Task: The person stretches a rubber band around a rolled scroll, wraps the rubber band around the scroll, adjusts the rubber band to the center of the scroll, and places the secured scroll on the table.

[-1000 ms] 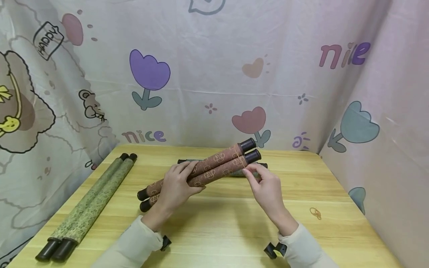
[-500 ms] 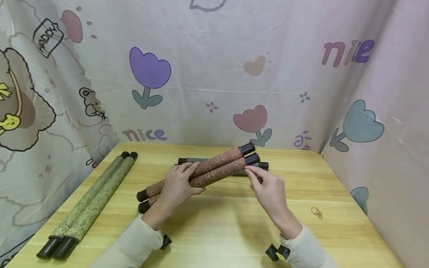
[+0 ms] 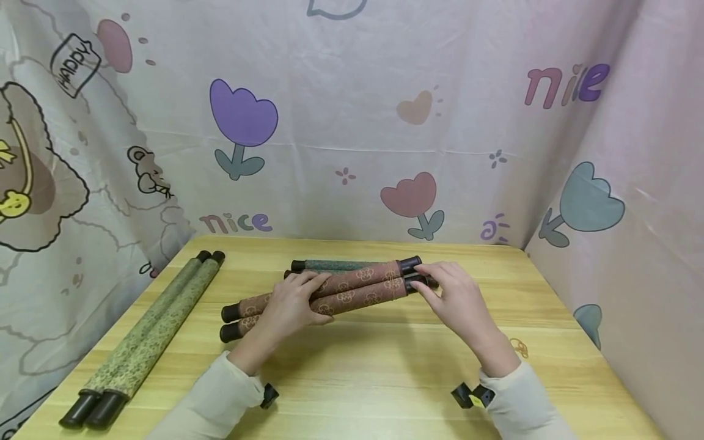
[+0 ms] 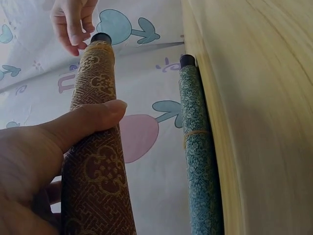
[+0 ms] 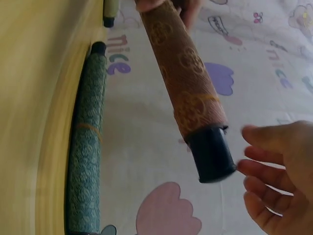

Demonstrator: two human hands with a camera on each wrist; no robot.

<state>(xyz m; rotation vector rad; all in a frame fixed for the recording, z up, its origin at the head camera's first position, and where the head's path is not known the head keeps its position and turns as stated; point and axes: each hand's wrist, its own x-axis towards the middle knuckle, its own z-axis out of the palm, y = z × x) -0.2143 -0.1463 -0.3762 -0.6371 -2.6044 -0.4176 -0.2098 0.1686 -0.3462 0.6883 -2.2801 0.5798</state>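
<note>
A brown scroll [image 3: 360, 298] with gold flower patterns, rolled into two parallel rolls with dark end knobs, is held above the table. My left hand [image 3: 288, 302] grips it left of its middle, the thumb lying along the near roll. Round its right end sits a thin yellowish rubber band [image 3: 393, 283], also visible in the right wrist view. My right hand [image 3: 462, 302] is beside the right end knobs, fingers spread and slightly bent. In the right wrist view those fingers [image 5: 266, 169] stand at the dark knob [image 5: 212, 154] without gripping it; a fingertip may touch it.
Behind the brown scroll lies a blue-green scroll [image 3: 330, 265] with a rubber band [image 4: 195, 132] round it. A light green scroll [image 3: 154, 330] runs along the table's left side. Loose rubber bands [image 3: 519, 348] lie at the right. A printed curtain [image 3: 330, 110] encloses the table.
My right hand's thumb and finger have left the rubber band and moved right to the end knobs, spreading apart. The scroll's right end has come down; my left hand keeps its grip.
</note>
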